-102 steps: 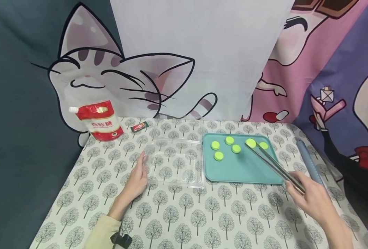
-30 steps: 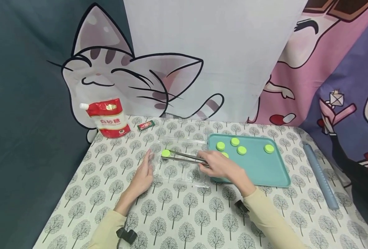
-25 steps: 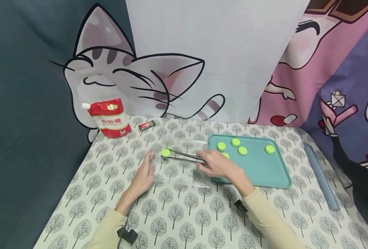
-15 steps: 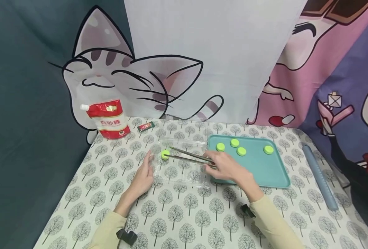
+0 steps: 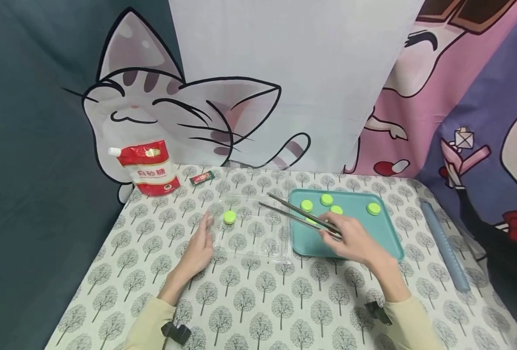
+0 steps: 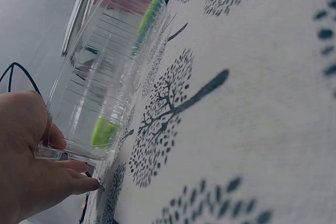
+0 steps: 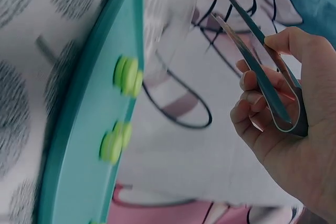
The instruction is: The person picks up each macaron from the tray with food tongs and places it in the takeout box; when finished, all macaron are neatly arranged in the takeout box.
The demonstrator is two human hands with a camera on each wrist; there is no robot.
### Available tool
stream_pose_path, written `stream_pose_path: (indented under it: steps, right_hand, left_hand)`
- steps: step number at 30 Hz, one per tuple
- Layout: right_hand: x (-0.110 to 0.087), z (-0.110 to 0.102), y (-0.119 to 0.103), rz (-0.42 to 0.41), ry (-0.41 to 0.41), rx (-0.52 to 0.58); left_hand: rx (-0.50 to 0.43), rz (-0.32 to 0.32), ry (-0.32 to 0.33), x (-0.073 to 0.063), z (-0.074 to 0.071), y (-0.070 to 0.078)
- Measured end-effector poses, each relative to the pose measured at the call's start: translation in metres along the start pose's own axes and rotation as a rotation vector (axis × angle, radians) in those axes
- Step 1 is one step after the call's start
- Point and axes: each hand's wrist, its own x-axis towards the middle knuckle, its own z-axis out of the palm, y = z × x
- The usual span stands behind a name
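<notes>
Gripping a pair of metal tongs [image 5: 298, 217], the right hand [image 5: 350, 238] reaches in over the left part of a teal tray [image 5: 368, 240]. The tongs' arms stand parted with nothing between them, and their tips hang over the right side of a clear plastic box [image 5: 251, 256]. The left hand [image 5: 196, 250] holds the box's left wall, thumb on one side of the edge and fingers on the other. A clear panel [image 5: 256, 183] extends behind the box.

One light-green disc [image 5: 230, 217] lies inside the box, near its left wall. Five green discs [image 5: 326, 199] are on the tray: four in its left half, one of them partly covered by the tongs, and one apart near the right edge.

At the back left of the table [image 5: 223, 291] stands a red and white pouch [image 5: 151, 169] with a white cap on its spout. Its large red characters read 白砂糖, white granulated sugar; the line beneath is too small to make out, and a small dark round mark sits near the bottom corner. Next to it lies a small red and green packet [image 5: 202, 178] whose pale lettering is unreadable. A blue-grey bar [image 5: 445, 248] lies right of the tray.
</notes>
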Motion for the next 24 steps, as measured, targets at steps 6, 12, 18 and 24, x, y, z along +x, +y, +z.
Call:
stream_pose_path:
  steps: [6, 12, 18, 24]
  right_hand:
    - [-0.03, -0.017, 0.013, 0.049, 0.076, -0.042]
    - [-0.055, -0.028, 0.024, 0.099, 0.13, -0.105]
    - [-0.078, -0.029, 0.032, 0.151, 0.128, -0.109]
    - [-0.096, -0.023, 0.036, 0.171, 0.146, -0.106]
  left_hand:
    - [0.007, -0.004, -0.008, 0.001, -0.001, 0.0]
    - [0.01, 0.002, -0.003, 0.001, 0.0, -0.001]
    - [0.001, 0.006, 0.003, 0.0, 0.0, -0.001]
    - [-0.008, 0.008, 0.0, 0.0, -0.001, -0.001]
